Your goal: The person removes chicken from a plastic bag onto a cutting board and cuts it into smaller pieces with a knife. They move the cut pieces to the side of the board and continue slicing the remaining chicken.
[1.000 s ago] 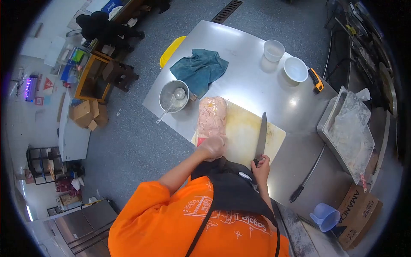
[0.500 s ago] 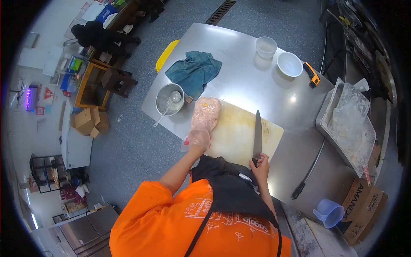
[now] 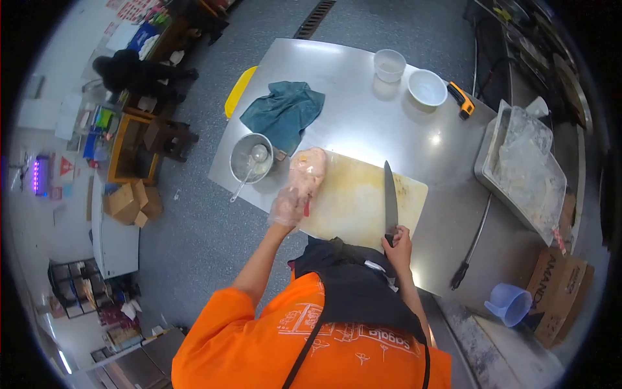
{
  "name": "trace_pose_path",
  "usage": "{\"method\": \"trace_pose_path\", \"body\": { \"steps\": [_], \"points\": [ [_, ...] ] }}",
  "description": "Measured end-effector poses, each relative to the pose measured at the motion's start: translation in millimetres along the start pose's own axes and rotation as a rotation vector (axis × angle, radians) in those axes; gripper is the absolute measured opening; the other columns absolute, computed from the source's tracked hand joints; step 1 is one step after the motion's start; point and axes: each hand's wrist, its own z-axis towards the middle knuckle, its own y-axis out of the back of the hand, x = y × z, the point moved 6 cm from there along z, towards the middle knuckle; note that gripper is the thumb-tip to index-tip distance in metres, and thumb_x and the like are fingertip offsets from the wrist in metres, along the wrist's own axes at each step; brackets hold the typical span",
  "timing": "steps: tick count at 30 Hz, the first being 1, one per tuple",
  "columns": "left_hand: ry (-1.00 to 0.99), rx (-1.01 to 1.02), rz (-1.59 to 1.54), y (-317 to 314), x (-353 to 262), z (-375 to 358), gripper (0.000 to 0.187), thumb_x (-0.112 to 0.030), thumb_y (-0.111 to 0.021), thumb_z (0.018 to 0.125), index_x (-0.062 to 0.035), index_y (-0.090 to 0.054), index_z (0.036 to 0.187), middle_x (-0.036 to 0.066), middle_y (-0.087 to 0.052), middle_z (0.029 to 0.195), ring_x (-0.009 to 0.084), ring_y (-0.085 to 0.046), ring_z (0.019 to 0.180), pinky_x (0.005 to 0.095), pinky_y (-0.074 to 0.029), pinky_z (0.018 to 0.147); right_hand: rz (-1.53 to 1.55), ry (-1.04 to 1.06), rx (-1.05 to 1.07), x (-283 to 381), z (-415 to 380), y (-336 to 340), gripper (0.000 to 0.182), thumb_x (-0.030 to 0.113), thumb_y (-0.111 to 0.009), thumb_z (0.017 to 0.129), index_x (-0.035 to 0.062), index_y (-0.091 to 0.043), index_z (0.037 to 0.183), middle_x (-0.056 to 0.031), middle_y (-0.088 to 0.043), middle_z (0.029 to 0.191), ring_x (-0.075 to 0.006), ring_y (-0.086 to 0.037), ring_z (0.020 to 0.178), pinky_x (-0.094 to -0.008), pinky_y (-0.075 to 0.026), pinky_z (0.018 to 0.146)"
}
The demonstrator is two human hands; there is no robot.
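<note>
My left hand (image 3: 289,206), in a clear plastic glove, grips the near end of a clear bag of raw pale-pink meat (image 3: 308,174). A small red piece shows beside its fingers; what it is I cannot make out. The bag lies along the left edge of a stained white cutting board (image 3: 353,194). My bare right hand (image 3: 399,247) is closed round the black handle of a large kitchen knife (image 3: 390,198). The blade rests over the board's right part, its tip pointing away from me.
On the steel table (image 3: 363,117) are a metal pot (image 3: 236,159) with a ladle, a teal cloth (image 3: 283,113), two bowls (image 3: 427,88), an orange-black thermometer gun (image 3: 461,100), a floury tray (image 3: 486,152) and a thin black-handled rod (image 3: 472,243). A blue jug (image 3: 508,305) stands right.
My left hand has shifted slightly left on the bag's end, and the red piece now shows on its right side. The knife stays in place on the board. The whole view has shifted a little.
</note>
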Motion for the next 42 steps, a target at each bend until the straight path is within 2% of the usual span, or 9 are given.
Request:
{"method": "trace_pose_path", "body": {
  "steps": [9,12,15,18,20,24,29,34,42],
  "points": [
    [-0.085,-0.138,-0.257,62.1,-87.6,5.9,0.032,-0.026,-0.054,0.097,-0.0014,-0.062,0.115,0.025,-0.066,0.100,0.0453,-0.063,0.092,0.0497,-0.049,0.081,-0.014,-0.073,0.049,5.5,-0.8,9.2,0.057,0.017,-0.075,0.078,0.0041,-0.051,0.128,-0.0112,-0.059,0.086,-0.0249,-0.060,0.078,-0.0376,-0.051,0.075],
    [-0.131,0.014,-0.370,33.1,-116.5,5.7,0.039,-0.028,-0.057,0.096,0.0015,-0.060,0.122,0.028,-0.062,0.117,0.0427,-0.063,0.103,0.0492,-0.050,0.087,0.111,-0.085,0.069,-3.6,-2.0,13.7,0.047,0.014,-0.066,0.084,0.0009,-0.053,0.127,-0.0193,-0.065,0.095,-0.0321,-0.065,0.088,-0.0411,-0.051,0.080],
    [0.281,0.522,-0.588,-15.5,-132.8,10.7,0.046,-0.032,-0.059,0.095,0.0017,-0.059,0.126,0.026,-0.062,0.121,0.0402,-0.062,0.107,0.0498,-0.047,0.094,0.017,0.055,-0.129,-9.6,-7.1,32.7,0.022,0.012,-0.059,0.091,-0.0018,-0.058,0.108,-0.0153,-0.065,0.080,-0.0191,-0.066,0.076,-0.0388,-0.051,0.066],
    [0.210,0.519,-0.297,-71.6,-105.9,0.2,0.041,-0.031,-0.059,0.095,0.0000,-0.062,0.121,0.023,-0.064,0.118,0.0378,-0.061,0.109,0.0470,-0.045,0.098,0.128,-0.197,-0.075,-17.8,-16.9,44.2,0.023,0.017,-0.058,0.093,-0.0036,-0.056,0.102,-0.0266,-0.068,0.088,-0.0445,-0.066,0.086,-0.0480,-0.051,0.076],
    [-0.388,0.380,0.460,-76.9,-110.1,-8.1,0.035,-0.029,-0.058,0.094,-0.0036,-0.063,0.117,0.020,-0.065,0.116,0.0354,-0.062,0.109,0.0431,-0.046,0.098,0.125,-0.173,-0.082,-16.6,-21.2,47.3,0.023,0.019,-0.059,0.093,-0.0036,-0.055,0.098,-0.0267,-0.067,0.084,-0.0459,-0.065,0.083,-0.0487,-0.050,0.073],
    [-0.268,0.459,0.431,-124.5,-19.0,3.3,0.039,-0.029,-0.052,0.096,-0.0034,-0.056,0.125,0.018,-0.062,0.123,0.0279,-0.055,0.123,0.0453,-0.044,0.101,0.162,-0.137,-0.017,-16.8,-26.8,39.5,0.024,0.019,-0.060,0.093,-0.0035,-0.053,0.095,-0.0290,-0.065,0.083,-0.0493,-0.064,0.083,-0.0504,-0.050,0.071],
    [-0.102,0.518,0.277,-70.7,-96.0,20.0,0.030,-0.018,-0.058,0.089,-0.0094,-0.063,0.117,0.014,-0.066,0.116,0.0299,-0.060,0.114,0.0397,-0.047,0.099,0.187,-0.170,0.028,-46.5,-28.6,20.7,0.023,0.016,-0.056,0.092,-0.0021,-0.052,0.106,-0.0305,-0.064,0.082,-0.0510,-0.063,0.084,-0.0533,-0.050,0.074],
    [-0.700,0.240,-0.088,-125.2,-203.5,24.4,0.027,-0.016,-0.063,0.088,-0.0088,-0.063,0.114,0.018,-0.067,0.108,0.0360,-0.063,0.106,0.0443,-0.051,0.092,0.197,-0.147,0.047,-54.2,-24.5,21.6,0.032,0.014,-0.055,0.091,0.0001,-0.050,0.119,-0.0286,-0.066,0.081,-0.0488,-0.065,0.082,-0.0549,-0.050,0.077],
    [-0.357,0.475,0.047,-58.1,-194.3,74.7,0.018,-0.019,-0.056,0.091,-0.0041,-0.066,0.090,0.020,-0.066,0.090,0.0388,-0.063,0.081,0.0466,-0.050,0.072,0.198,-0.142,0.085,-62.5,-17.7,26.3,0.038,0.017,-0.056,0.089,0.0002,-0.052,0.123,-0.0240,-0.070,0.084,-0.0413,-0.069,0.082,-0.0513,-0.054,0.077]
  ]
}}
